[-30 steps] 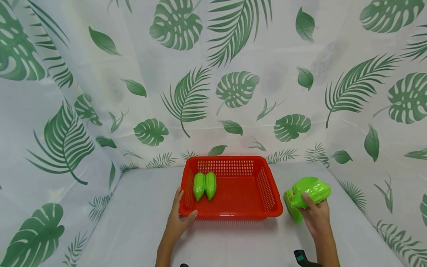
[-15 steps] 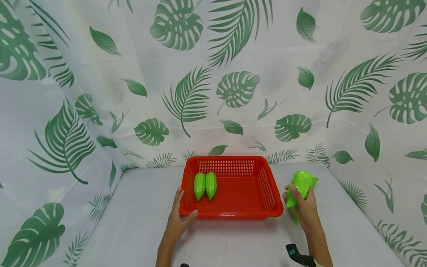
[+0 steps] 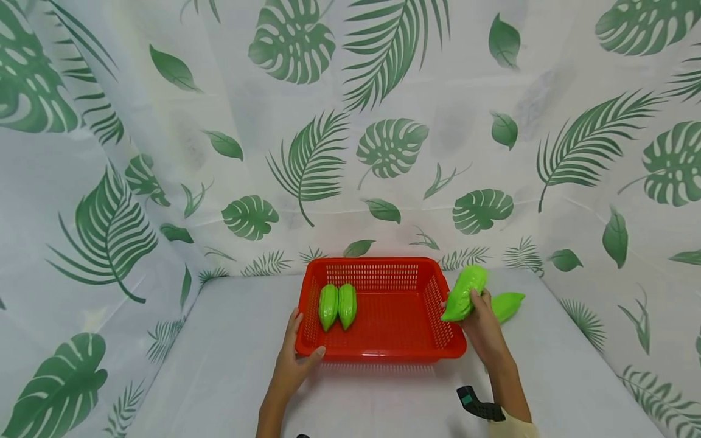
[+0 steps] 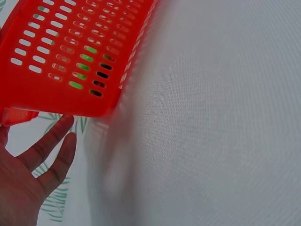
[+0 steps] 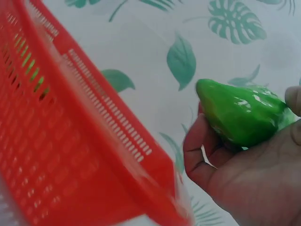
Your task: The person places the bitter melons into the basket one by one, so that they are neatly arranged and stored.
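A red basket with slotted walls holds two glossy green star fruits side by side at its left. At its front left corner my left hand touches it, fingers along the left side and thumb at the front rim. The left wrist view shows two of these fingers fairly straight beside the wall. My right hand grips another green star fruit over the basket's right rim, pointed end toward the basket. In the right wrist view this star fruit sits between thumb and fingers.
One more green star fruit lies on the white tabletop right of the basket, partly behind my right hand. A leaf-printed cloth rises behind and at both sides. A black strap is at my right wrist.
My right hand has moved left with the star fruit, from beside the basket to its right rim. The fruit has turned with it. My left hand and the basket stay in place.
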`<state>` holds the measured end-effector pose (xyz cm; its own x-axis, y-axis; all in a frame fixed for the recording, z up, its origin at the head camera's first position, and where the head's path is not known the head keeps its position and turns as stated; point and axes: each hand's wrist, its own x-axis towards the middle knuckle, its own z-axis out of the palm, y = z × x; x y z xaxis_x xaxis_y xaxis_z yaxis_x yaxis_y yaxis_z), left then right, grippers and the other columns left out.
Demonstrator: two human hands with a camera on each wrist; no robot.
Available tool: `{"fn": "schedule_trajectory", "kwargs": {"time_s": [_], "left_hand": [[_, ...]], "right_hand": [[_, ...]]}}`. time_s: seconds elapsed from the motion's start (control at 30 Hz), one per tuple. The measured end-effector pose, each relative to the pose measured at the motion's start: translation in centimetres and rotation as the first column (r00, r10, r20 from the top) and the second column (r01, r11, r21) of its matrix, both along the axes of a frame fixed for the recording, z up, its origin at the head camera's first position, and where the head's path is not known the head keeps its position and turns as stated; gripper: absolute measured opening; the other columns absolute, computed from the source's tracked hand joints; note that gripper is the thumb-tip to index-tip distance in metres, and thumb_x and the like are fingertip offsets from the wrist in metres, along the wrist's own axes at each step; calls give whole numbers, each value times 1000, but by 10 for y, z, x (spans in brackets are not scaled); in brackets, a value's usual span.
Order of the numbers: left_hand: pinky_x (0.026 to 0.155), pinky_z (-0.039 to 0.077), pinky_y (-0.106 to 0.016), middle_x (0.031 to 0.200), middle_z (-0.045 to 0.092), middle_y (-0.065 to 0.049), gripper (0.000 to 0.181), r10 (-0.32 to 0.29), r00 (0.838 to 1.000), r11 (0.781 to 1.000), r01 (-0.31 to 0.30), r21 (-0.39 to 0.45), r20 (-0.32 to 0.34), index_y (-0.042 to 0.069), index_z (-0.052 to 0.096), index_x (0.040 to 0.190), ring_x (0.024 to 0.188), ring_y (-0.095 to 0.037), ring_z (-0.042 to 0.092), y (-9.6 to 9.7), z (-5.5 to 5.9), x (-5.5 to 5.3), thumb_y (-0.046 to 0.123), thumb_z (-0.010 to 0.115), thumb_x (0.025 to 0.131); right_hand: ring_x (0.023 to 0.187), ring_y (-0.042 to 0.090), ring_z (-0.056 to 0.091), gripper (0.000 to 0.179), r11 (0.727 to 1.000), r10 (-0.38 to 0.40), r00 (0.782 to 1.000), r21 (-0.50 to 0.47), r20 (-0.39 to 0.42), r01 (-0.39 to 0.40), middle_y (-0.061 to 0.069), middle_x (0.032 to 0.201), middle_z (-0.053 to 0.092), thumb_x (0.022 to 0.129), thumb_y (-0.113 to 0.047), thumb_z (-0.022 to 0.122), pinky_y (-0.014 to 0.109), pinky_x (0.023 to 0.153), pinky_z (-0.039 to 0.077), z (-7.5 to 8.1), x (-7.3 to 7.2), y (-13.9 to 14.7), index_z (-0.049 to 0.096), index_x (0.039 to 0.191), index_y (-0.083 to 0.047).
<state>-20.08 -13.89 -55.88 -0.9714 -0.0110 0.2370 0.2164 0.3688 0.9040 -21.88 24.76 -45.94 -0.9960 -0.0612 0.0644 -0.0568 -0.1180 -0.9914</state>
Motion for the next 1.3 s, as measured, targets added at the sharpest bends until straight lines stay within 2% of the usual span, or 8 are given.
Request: {"fn": "schedule_trajectory", "kwargs": {"time_s": [0.17, 0.33, 0.5, 0.7, 0.8, 0.97, 1.1, 1.3], "left_hand": [[111, 36, -51, 164, 16, 7, 87, 0, 1000, 1000, 0, -7, -17, 26, 24, 155, 150, -24, 22, 0, 2, -4, 39, 73, 85], [112, 35, -50, 164, 15, 9, 88, -1, 1000, 1000, 1, -5, -5, 28, 23, 155, 151, -24, 21, 0, 2, -6, 39, 73, 85], [111, 36, -52, 164, 15, 10, 89, 8, 1000, 1000, -8, -7, 10, 29, 23, 155, 151, -25, 22, 1, -1, -4, 33, 75, 84], [109, 39, -53, 164, 15, 9, 89, 5, 999, 1000, -5, 1, 35, 30, 22, 155, 150, -26, 23, 3, -3, -1, 34, 75, 84], [107, 41, -52, 164, 15, 7, 90, 18, 998, 1000, -17, -13, 52, 30, 21, 155, 150, -27, 24, 3, -4, 2, 39, 74, 83], [106, 43, -50, 165, 15, 6, 90, 21, 998, 1000, -20, -20, 57, 29, 22, 155, 149, -27, 26, 3, -2, 5, 47, 72, 83], [106, 43, -49, 165, 15, 5, 89, 12, 999, 1000, -11, -14, 47, 27, 23, 156, 149, -27, 27, 3, 1, 5, 47, 72, 84], [108, 40, -51, 165, 15, 5, 86, 20, 999, 1000, -19, -19, 28, 26, 23, 155, 150, -27, 23, 1, 3, 3, 39, 72, 86]], "right_hand": [[112, 9, 58, 70, 993, 47, 996, 103, 70, -54, 18, 144, 26, 104, -49, 31, 21, 92, 50, 8, -18, -13, -10, 151, -17], [114, 22, 61, 80, 980, 63, 981, 177, 181, -96, 25, 144, 33, 102, -48, 42, 35, 94, 53, 6, -37, -26, -9, 152, -11], [118, 31, 53, 84, 959, 52, 966, 256, 253, -119, 24, 140, 36, 99, -46, 51, 47, 96, 54, 2, -49, -41, 1, 152, -4], [113, 33, 56, 74, 925, 109, 951, 321, 288, -203, 25, 131, 46, 99, -42, 53, 55, 95, 53, 1, -61, -53, 21, 147, 4], [113, 33, 56, 72, 907, 120, 939, 349, 322, -235, 24, 128, 49, 99, -42, 53, 57, 96, 51, -1, -66, -61, 26, 145, 6], [114, 35, 55, 70, 874, 78, 925, 420, 371, -242, 22, 125, 53, 95, -43, 58, 59, 98, 49, -5, -75, -75, 34, 140, 5], [105, 31, 59, 59, 844, 57, 917, 471, 396, -256, 18, 115, 59, 93, -41, 63, 56, 96, 52, -7, -86, -86, 47, 128, 4], [93, 27, 63, 49, 821, 58, 906, 496, 419, -282, 11, 102, 66, 87, -39, 70, 47, 88, 58, -8, -103, -104, 58, 116, 0]]}}
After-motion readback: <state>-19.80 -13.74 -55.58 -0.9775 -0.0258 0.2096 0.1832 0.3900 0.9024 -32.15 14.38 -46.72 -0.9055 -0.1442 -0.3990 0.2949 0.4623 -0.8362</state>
